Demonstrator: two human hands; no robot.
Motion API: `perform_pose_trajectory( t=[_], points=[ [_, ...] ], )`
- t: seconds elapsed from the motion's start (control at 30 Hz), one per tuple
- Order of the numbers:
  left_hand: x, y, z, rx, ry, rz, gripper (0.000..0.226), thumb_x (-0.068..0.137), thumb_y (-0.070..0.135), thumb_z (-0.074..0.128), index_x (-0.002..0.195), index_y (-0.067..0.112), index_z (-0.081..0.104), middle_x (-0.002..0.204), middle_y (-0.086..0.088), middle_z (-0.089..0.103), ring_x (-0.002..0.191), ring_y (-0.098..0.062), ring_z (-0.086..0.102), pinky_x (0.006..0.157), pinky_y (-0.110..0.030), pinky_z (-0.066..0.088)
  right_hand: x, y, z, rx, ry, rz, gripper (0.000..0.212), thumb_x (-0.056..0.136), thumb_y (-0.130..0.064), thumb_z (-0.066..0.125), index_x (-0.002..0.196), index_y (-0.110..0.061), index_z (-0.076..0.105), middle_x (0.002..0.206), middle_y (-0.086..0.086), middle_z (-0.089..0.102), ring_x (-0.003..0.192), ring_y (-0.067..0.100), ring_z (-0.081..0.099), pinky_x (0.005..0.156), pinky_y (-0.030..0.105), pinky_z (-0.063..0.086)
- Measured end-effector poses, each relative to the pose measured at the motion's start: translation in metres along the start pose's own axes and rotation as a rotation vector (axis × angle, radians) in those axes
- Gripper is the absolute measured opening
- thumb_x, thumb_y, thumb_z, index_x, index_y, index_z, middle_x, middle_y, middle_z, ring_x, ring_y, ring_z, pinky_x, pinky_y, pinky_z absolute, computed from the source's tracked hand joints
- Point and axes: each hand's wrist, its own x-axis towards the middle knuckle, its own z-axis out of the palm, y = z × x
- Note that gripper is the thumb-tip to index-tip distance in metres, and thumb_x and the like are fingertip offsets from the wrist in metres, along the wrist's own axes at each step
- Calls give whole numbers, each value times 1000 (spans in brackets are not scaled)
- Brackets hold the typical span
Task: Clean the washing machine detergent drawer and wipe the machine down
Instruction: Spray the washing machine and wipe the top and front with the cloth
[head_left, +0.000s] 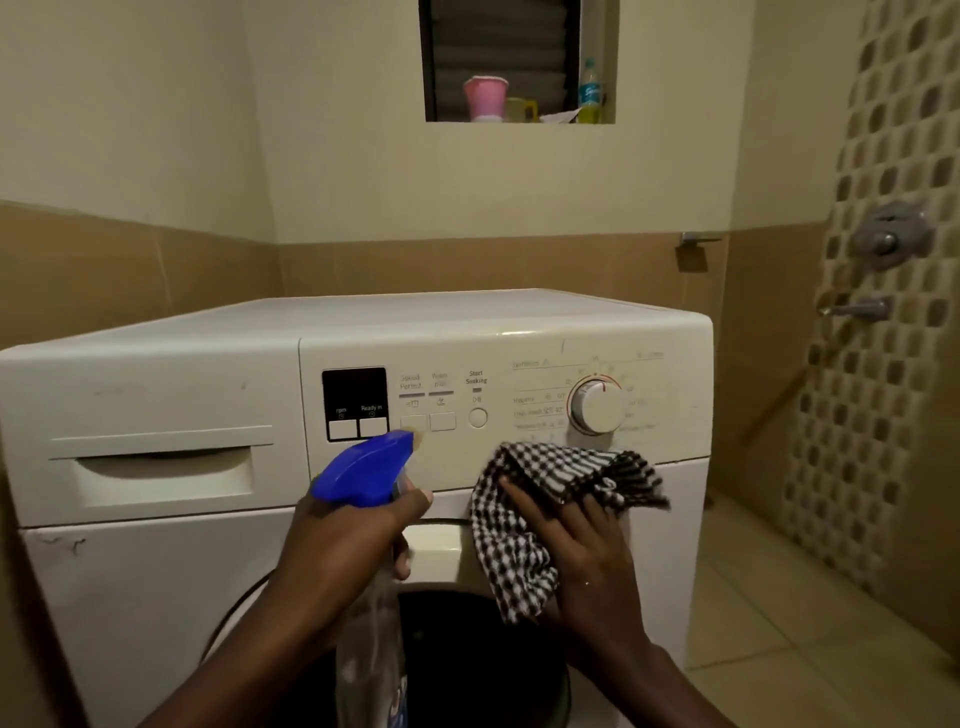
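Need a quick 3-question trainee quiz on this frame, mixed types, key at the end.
1. True or false: the detergent drawer is pulled out of the washing machine.
2. What does the left hand grip? A) a sponge B) a blue-headed spray bottle C) a brush
3. Fill in: the checked cloth is held by the ____ hand, below the program dial.
Key: 1 false, the drawer sits shut. 2 B. 3 right: the right hand holds it.
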Motion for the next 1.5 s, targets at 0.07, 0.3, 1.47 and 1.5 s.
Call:
perform_pose_trajectory(
  t=[0.07, 0.3, 1.47, 1.5],
  points=[
    [4, 2, 6, 26, -25, 29, 16, 84, 10, 71, 80, 0, 59, 43, -7, 54, 36, -12, 52, 43, -19, 47, 1, 7, -10, 11, 10, 19, 66, 83, -43, 53, 147, -39, 36, 137, -11, 51, 125, 18, 47, 102, 35, 37],
    [23, 36, 45, 5, -97, 169, 18, 83, 15, 73, 95, 5, 63, 71, -12, 66, 44, -15, 54, 54, -30, 51, -6, 25, -49, 90, 225, 59, 47, 95, -48, 44, 133, -25, 58, 133, -11, 54, 126, 17, 49, 105, 31, 38],
    [4, 1, 49, 34, -78, -78, 29, 80, 23, 76, 97, 4, 62, 60, -13, 62, 45, -18, 56, 52, -29, 47, 105, 33, -73, -91, 40, -47, 65, 83, -48, 41, 145, -31, 40, 149, -2, 43, 138, 23, 36, 109, 47, 37],
    [5, 2, 47, 30, -78, -65, 29, 80, 24, 76, 96, 4, 62, 63, -14, 63, 47, -19, 57, 54, -30, 49, 103, 37, -74, -71, 99, 43, 64, 85, -48, 38, 147, -30, 38, 150, -2, 42, 139, 23, 35, 112, 50, 33]
  ],
)
